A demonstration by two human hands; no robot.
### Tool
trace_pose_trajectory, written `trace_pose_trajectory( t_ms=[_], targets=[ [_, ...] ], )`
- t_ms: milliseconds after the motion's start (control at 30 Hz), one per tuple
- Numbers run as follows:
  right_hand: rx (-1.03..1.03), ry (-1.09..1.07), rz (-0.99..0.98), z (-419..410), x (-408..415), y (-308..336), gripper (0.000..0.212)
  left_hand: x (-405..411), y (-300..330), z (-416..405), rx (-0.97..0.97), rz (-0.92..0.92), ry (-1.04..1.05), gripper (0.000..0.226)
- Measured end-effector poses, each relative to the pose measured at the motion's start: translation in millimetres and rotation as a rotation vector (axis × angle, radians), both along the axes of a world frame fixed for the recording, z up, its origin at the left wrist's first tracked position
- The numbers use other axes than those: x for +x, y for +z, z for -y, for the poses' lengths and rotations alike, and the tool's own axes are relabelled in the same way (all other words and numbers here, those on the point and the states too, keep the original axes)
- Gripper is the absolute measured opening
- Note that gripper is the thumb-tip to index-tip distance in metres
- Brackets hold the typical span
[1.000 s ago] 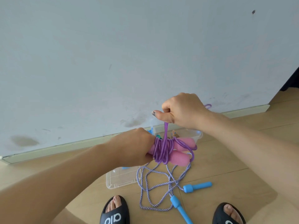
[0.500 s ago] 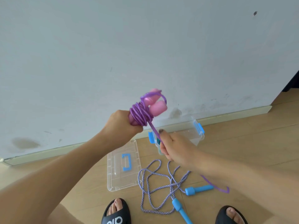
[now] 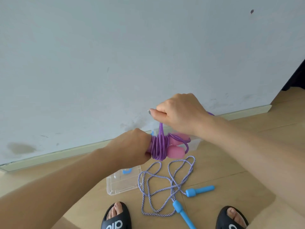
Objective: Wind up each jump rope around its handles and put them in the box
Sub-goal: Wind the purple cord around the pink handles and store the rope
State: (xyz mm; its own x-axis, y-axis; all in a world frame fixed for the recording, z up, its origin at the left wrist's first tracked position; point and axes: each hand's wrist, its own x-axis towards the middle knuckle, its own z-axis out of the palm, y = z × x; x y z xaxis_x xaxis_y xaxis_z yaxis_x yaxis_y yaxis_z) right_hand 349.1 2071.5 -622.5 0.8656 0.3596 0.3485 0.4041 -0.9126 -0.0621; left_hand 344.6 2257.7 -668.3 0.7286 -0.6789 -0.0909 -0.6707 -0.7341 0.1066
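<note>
The purple rope [image 3: 159, 146] is wound in a thick band round the pink handles [image 3: 175, 151], which my left hand [image 3: 132, 146] grips by their near ends, fingers curled tight around them. Half a second ago I held that bundle tilted up against the wall; now it lies level and lower, just under my right hand [image 3: 178, 113]. That hand was below the bundle then; now it is above it, fist closed on the free strand, which runs straight down into the coil. The tail seems to trail out behind my right wrist, though I see little of it. Behind the bundle stands the clear box [image 3: 195, 143], mostly hidden. Below my grip, on the wooden floor [image 3: 247, 133], lie the clear lid [image 3: 122, 182] and the striped rope [image 3: 165, 184] with its blue handles [image 3: 199, 190], loose and unwound.
</note>
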Motion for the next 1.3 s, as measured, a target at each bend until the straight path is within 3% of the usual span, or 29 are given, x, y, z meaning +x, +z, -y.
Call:
trace_pose_trajectory(
  t_ms=[67, 267, 333, 400, 500, 567, 667, 800, 867, 1000, 1067, 1200, 1300],
  targets=[
    [0.118, -0.011, -0.106, 9, 11, -6, 0.058, -4, 4, 1, -0.107, 0.008, -0.047, 0.017],
    [0.562, 0.031, -0.723, 12, 6, -26, 0.061, -9, 7, -7, -0.292, 0.053, -0.239, 0.02],
    [0.622, 0.01, -0.93, 15, -6, -32, 0.048, -10, 8, -8, -0.379, 0.048, -0.199, 0.023],
    [0.639, -0.004, -0.978, 14, -16, -42, 0.019, -9, 13, -10, -0.479, 0.045, -0.08, 0.027],
    [0.952, -0.072, -1.034, 1, -23, -51, 0.029, -3, 16, -12, -0.575, 0.007, 0.116, 0.036],
    [1.031, -0.155, -1.022, -7, -28, -52, 0.035, 0, 14, -10, -0.583, -0.049, 0.214, 0.04],
    [0.954, -0.206, -0.888, -10, -42, -45, 0.047, 3, 9, -7, -0.583, -0.12, 0.349, 0.035],
    [0.382, -0.122, -0.564, -5, -58, -40, 0.035, 12, 10, -6, -0.531, -0.158, 0.486, 0.033],
    [0.126, -0.048, -0.4, -5, -64, -32, 0.026, 16, 9, -12, -0.332, -0.077, 0.449, 0.029],
    [-0.109, 0.142, -0.14, -9, -60, -11, 0.024, 12, 3, -14, -0.076, -0.009, 0.314, 0.018],
    [-0.125, 0.174, -0.122, -8, -47, 0, 0.032, 6, 2, -9, -0.028, -0.014, 0.252, 0.016],
    [0.083, 0.224, 0.102, 9, -17, 1, 0.035, -7, 7, -3, 0.037, 0.027, 0.046, 0.007],
    [0.189, 0.169, 0.031, 19, 3, -13, 0.036, -32, 6, 6, 0.036, 0.006, -0.12, 0.013]
  ],
)
